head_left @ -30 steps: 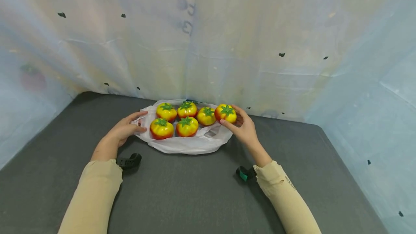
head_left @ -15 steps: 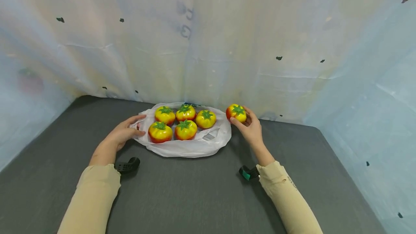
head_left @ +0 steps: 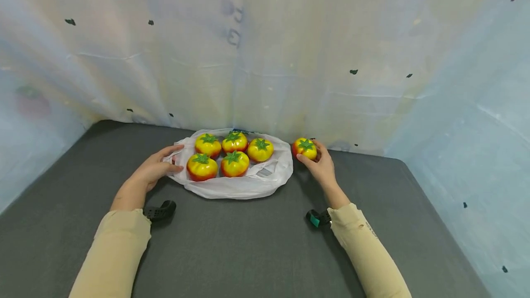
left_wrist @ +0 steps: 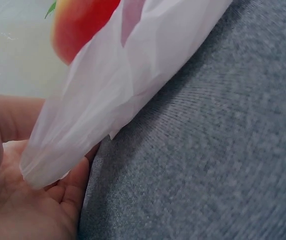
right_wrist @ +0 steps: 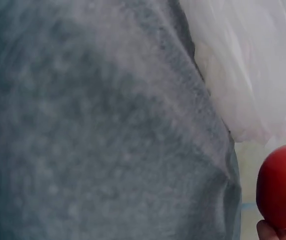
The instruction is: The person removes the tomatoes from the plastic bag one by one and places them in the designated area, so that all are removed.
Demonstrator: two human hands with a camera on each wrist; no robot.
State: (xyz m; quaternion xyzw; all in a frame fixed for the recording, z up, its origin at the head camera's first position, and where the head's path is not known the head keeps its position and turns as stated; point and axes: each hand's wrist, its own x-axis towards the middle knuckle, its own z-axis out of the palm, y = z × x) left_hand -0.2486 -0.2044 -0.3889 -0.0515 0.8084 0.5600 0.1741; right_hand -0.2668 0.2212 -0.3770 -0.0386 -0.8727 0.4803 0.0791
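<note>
A white plastic bag [head_left: 238,190] lies spread near the back of the table, with several glossy yellow-and-red tomatoes [head_left: 234,164] with green star-shaped tops sitting in it. At its left end my left hand [head_left: 149,169] holds a gathered part of the bag; in the left wrist view the white plastic [left_wrist: 100,95] runs into that hand between thumb and fingers. Just past the bag's right edge, my right hand [head_left: 324,169] grips one tomato [head_left: 304,148] between thumb and fingers. The right wrist view shows only this tomato's red side [right_wrist: 280,187] and some fingertips.
Dark grey cloth covers the table [head_left: 240,252]. A pale plastic sheet [head_left: 265,59] hangs as a wall right behind the bag, with more sheeting at both sides. Black straps [head_left: 160,211] stick out by the wrists.
My right hand has carried its tomato from the bag's right side out past the edge, then slightly down toward the table. The left hand has kept its hold on the bag.
</note>
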